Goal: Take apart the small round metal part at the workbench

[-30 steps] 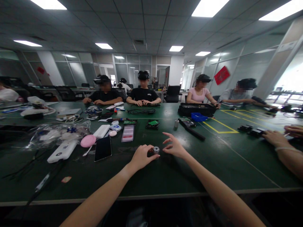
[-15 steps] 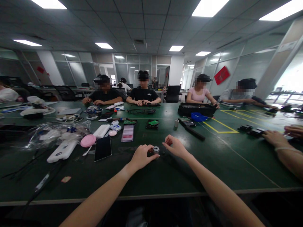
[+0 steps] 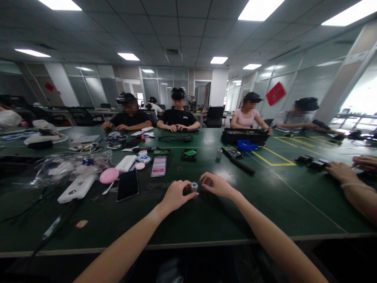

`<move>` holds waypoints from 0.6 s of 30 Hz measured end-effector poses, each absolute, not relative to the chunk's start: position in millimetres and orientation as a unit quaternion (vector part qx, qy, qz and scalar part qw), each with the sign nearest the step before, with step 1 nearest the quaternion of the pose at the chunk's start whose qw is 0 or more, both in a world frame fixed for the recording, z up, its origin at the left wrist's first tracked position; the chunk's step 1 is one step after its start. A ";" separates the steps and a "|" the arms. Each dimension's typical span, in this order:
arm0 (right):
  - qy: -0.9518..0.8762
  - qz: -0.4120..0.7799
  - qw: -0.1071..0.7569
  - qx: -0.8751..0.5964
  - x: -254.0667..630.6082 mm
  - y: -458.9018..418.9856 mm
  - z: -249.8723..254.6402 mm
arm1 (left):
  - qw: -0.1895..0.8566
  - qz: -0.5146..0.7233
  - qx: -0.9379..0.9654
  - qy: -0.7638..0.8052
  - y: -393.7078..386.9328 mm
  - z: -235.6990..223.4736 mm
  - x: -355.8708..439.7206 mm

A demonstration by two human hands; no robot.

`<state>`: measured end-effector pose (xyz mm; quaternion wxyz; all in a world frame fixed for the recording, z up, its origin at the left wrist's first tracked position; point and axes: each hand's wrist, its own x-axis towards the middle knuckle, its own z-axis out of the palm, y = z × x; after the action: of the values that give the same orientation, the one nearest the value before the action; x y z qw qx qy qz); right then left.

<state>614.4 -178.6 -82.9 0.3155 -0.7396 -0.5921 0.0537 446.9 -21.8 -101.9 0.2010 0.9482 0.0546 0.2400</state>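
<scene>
A small silvery metal cylinder [image 3: 193, 186], with holes in its top face, stands upright on the green table. My left hand [image 3: 176, 195] is closed around its left side, thumb in front and fingers behind. Just right of the cylinder, apart from it, my right hand [image 3: 216, 185] hovers low over the table with bent fingers and a gap between index finger and thumb. Nothing shows in that hand, though its fingertips are partly in shadow. A second metal cylinder [image 3: 219, 153] stands farther back, beside a black hard drive with a dark handle-like bar [image 3: 242, 166].
Left lie a black phone [image 3: 127, 185], a pink disc [image 3: 109, 175], a white power bank [image 3: 77, 188] and plastic bags. Behind are a lit phone [image 3: 159, 166], a green circuit board [image 3: 189, 154] and a blue tray [image 3: 247, 146]. A co-worker's hands [image 3: 343, 172] work at right.
My right hand first drew its stretched fingers in, leaving a tiny dark piece visible on the table, then lowered curled fingers toward that spot. My left hand stays on the cylinder.
</scene>
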 end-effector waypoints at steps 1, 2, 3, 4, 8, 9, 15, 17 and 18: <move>-0.597 0.065 0.312 -0.736 614.6 -179.1 -83.5 | 0.200 0.241 0.948 0.054 -21.7 -102.2 447.2; -0.601 0.076 0.309 -0.733 614.9 -179.5 -84.3 | 0.199 0.241 0.949 0.054 -21.5 -102.6 447.4; -0.605 0.085 0.305 -0.730 615.2 -179.7 -85.4 | 0.197 0.240 0.949 0.054 -21.3 -102.9 447.6; -0.608 0.092 0.302 -0.728 615.5 -179.8 -86.5 | 0.194 0.239 0.950 0.053 -21.1 -103.1 447.7; -0.617 0.090 0.285 -0.728 615.8 -179.3 -89.4 | 0.190 0.240 0.951 0.049 -20.9 -102.8 447.5; -0.616 0.087 0.284 -0.730 615.6 -179.1 -89.4 | 0.191 0.240 0.951 0.049 -21.0 -102.5 447.4; -0.615 0.088 0.298 -0.725 614.4 -179.4 -87.5 | 0.194 0.239 0.950 0.051 -21.3 -101.7 447.4; -0.616 0.091 0.312 -0.718 614.4 -179.7 -87.3 | 0.195 0.239 0.950 0.050 -21.2 -101.8 447.4; -0.615 0.094 0.322 -0.714 614.3 -179.8 -87.3 | 0.195 0.239 0.950 0.050 -21.3 -101.8 447.4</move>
<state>614.3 -179.8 -87.3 0.3220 -0.7135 -0.6151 0.0942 447.4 -21.3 -101.8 0.1951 0.9498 0.0499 0.2394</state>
